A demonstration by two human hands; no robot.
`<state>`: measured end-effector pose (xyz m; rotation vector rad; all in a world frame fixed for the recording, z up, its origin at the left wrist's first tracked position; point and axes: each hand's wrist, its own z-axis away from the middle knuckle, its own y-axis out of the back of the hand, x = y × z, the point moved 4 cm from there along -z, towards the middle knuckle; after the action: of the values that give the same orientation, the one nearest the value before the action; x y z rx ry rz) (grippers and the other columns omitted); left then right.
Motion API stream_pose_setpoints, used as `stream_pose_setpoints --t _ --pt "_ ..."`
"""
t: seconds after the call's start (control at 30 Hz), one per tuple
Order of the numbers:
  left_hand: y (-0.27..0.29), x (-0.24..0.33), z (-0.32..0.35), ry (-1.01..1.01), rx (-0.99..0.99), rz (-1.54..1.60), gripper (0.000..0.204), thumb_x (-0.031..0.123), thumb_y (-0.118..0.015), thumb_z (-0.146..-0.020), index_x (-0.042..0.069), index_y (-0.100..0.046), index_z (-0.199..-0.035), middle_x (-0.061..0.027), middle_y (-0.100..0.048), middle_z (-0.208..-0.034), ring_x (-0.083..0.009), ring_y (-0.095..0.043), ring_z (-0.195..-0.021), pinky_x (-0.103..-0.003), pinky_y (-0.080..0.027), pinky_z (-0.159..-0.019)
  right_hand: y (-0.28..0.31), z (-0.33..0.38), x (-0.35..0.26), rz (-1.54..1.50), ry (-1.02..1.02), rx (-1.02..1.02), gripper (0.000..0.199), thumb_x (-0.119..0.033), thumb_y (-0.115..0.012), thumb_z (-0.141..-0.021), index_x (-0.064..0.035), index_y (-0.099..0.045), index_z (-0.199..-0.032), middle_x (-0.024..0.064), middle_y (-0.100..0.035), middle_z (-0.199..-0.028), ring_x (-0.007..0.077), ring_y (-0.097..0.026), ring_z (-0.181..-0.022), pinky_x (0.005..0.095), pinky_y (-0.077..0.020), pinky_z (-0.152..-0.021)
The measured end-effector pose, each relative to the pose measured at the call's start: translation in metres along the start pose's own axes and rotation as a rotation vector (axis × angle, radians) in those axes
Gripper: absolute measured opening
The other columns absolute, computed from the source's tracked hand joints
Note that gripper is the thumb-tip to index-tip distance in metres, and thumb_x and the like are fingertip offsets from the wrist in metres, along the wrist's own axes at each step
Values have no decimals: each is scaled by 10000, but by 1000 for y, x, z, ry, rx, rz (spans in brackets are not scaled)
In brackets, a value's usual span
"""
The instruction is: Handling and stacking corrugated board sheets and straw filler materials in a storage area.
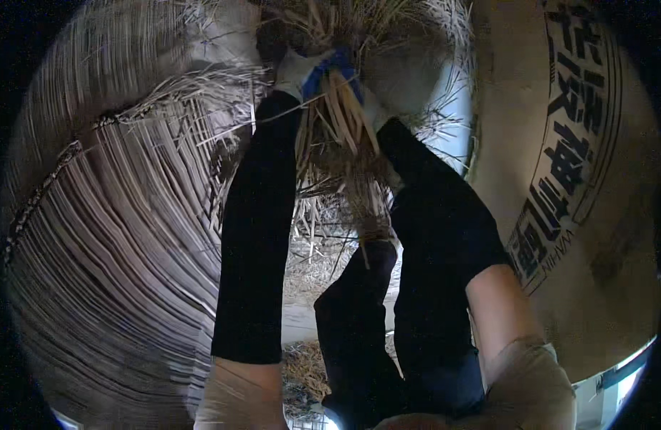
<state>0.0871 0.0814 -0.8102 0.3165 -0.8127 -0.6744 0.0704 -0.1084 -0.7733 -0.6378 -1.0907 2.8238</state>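
A bundle of dry straw-like stalks [343,107] stands upright in front of me, its pale ends fanning down toward my body. My left hand [309,72], in a white and blue glove, is closed around the upper part of the bundle. On the other side, my right hand [371,107] grips the same stalks; its fingers are mostly hidden behind them. Long black sleeves cover both forearms. Above the hands, more loose stalks [366,18] spread out in dim light.
Stacked flat cardboard sheets [130,236] rise on the left, with loose straw [194,93] lying over their edge. A large printed cardboard box [517,93] stands close on the right. Straw scraps [316,269] litter the floor around my dark-clad leg [355,308].
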Motion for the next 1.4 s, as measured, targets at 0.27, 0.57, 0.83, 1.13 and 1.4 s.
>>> stream_pose_setpoints --t 0.27,0.57,0.83,1.13,1.4 --pt "54 125 163 -69 -189 1007 556 332 -737 -857 79 -576 -1325 -14 -689 -1117 -172 -685 -908 -347 -556 -862 -118 152 -32 -143 -129 59 233 -255 -578 -982 -77 -648 -1115 36 -670 -933 100 -623 -790 269 -518 -720" --pt "151 273 440 195 123 1215 350 222 -740 -845 -8 -695 -1105 -80 -732 -961 -155 -689 -845 -277 -550 -772 -300 373 -70 138 -211 116 243 -151 -689 -896 -74 -581 -1100 48 -643 -999 166 -657 -872 311 -561 -763" --pt "-43 361 600 279 4 895 673 446 -820 -702 -14 -632 -1155 -116 -713 -955 -224 -687 -826 -329 -541 -760 -269 661 -12 -162 -180 426 246 -204 -544 -989 -59 -572 -1186 125 -641 -1052 250 -650 -942 401 -560 -819" --pt "-155 255 909 277 434 1095 505 284 -807 -753 -60 -663 -1093 -88 -716 -920 -173 -667 -789 -317 -534 -713 -331 814 190 305 -606 114 402 -401 -704 -869 -26 -653 -1003 73 -678 -879 164 -639 -757 326 -524 -696" --pt "-260 311 1303 581 1286 1374 154 58 -715 -810 -1 -660 -941 -23 -661 -805 -95 -578 -649 -231 -466 -573 -412 1030 370 1120 -847 -734 585 -481 -732 -819 2 -646 -1138 108 -691 -958 176 -645 -840 339 -514 -773"
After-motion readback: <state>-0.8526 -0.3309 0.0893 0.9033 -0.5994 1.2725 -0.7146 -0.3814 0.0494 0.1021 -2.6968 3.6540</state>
